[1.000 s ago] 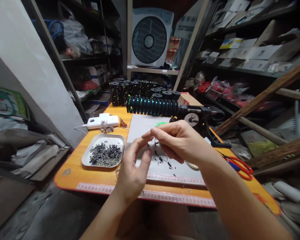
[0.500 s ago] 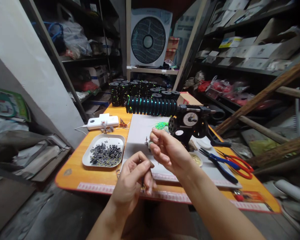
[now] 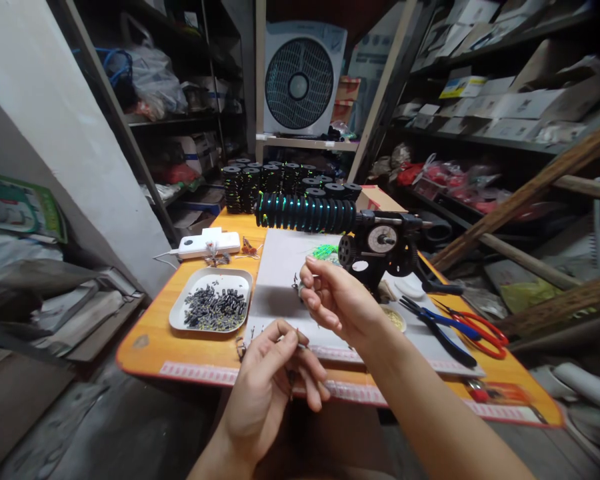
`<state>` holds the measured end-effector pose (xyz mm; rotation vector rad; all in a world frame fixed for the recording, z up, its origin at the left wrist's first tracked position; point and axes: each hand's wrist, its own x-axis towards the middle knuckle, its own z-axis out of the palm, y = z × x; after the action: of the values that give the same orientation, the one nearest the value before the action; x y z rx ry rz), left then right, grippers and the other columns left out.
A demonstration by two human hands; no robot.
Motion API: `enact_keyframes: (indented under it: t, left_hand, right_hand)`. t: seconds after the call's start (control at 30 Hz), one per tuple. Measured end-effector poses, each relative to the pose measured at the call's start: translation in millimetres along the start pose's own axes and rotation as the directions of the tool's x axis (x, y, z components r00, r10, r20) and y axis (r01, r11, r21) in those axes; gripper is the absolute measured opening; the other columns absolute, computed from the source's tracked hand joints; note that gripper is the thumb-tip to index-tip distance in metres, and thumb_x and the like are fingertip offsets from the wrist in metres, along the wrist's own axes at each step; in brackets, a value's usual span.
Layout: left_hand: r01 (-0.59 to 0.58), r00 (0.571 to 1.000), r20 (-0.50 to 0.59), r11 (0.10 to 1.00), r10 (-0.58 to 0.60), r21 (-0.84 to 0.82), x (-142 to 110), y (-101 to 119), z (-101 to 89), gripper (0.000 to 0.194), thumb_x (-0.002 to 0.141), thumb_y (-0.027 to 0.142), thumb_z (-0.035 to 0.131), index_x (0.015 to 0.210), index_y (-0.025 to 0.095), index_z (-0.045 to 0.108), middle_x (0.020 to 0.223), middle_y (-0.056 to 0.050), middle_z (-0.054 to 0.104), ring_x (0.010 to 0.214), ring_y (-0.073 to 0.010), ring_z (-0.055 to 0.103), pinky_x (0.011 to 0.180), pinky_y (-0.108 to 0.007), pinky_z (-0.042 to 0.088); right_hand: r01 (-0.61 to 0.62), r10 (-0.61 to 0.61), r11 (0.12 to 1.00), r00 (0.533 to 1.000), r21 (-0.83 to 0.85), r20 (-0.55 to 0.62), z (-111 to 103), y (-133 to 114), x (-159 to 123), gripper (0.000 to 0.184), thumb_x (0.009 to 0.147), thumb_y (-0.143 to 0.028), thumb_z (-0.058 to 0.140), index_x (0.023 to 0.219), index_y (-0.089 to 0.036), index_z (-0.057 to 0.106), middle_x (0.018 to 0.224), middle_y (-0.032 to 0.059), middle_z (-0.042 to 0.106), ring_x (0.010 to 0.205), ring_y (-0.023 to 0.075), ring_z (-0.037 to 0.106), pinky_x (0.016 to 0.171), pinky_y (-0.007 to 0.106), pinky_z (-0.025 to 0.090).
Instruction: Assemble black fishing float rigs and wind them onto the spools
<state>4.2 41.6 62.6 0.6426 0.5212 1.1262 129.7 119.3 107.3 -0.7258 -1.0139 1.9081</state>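
Thin dark piece [image 3: 303, 345], too small to identify, pinched thumb-to-index in left hand [image 3: 264, 385] over front edge of counter [image 3: 210, 348], other fingers loosely spread. Right hand [image 3: 341, 299] higher, farther forward, fingers curled; can't tell whether it holds anything.

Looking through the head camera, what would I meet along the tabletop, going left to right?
White tray of small dark parts, left hand, right hand, small round dish, red-handled tool.
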Motion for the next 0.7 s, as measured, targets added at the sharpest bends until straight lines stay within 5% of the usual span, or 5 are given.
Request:
enact_keyframes:
  t: [0.2, 0.33, 0.7]
  left_hand:
    - [-0.047, 0.994, -0.094, 0.996, 0.053, 0.07, 5, 3, 0.0, 0.016, 0.095, 0.029, 0.045, 0.084, 0.018, 0.049, 0.051, 0.005, 0.053, 0.04, -0.0024, 0.024, 0.042, -0.012, 0.021]
    - [-0.097, 0.981, -0.146, 0.979, 0.124, 0.18, 9, 6, 0.4, 0.021, 0.095, 0.037, 0.043, 0.096, 0.018, 0.053, 0.045, 0.008, 0.04, 0.041, -0.0054, 0.025, 0.042, -0.017, 0.016]
    - [-0.065, 0.991, -0.107, 0.991, 0.077, 0.119, 11, -2, 0.6, 0.019, 0.094, 0.029, 0.049, 0.079, 0.021, 0.04, 0.043, 0.012, 0.032, 0.041, -0.0051, 0.014, 0.041, -0.018, 0.013]
  right_hand:
    - [0.013, -0.013, 1.0, 1.0, -0.016, 0.009, -2, -4, -3, 0.031, 0.085, -0.04, 0.06, 0.068, -0.016, 0.052, 0.048, -0.0029, 0.06, 0.024, 0.0022, 0.039, 0.024, 0.009, 0.023]
    - [0.019, -0.018, 1.0, 0.999, -0.018, 0.03, -2, -4, -4, 0.031, 0.085, -0.041, 0.06, 0.067, -0.016, 0.052, 0.047, -0.0025, 0.06, 0.024, 0.0027, 0.04, 0.024, 0.009, 0.024]
    - [0.023, -0.022, 0.995, 1.0, -0.095, 0.007, -2, 5, 0, 0.033, 0.088, -0.043, 0.053, 0.069, -0.017, 0.052, 0.048, -0.0027, 0.059, 0.024, 0.003, 0.038, 0.024, 0.011, 0.023]
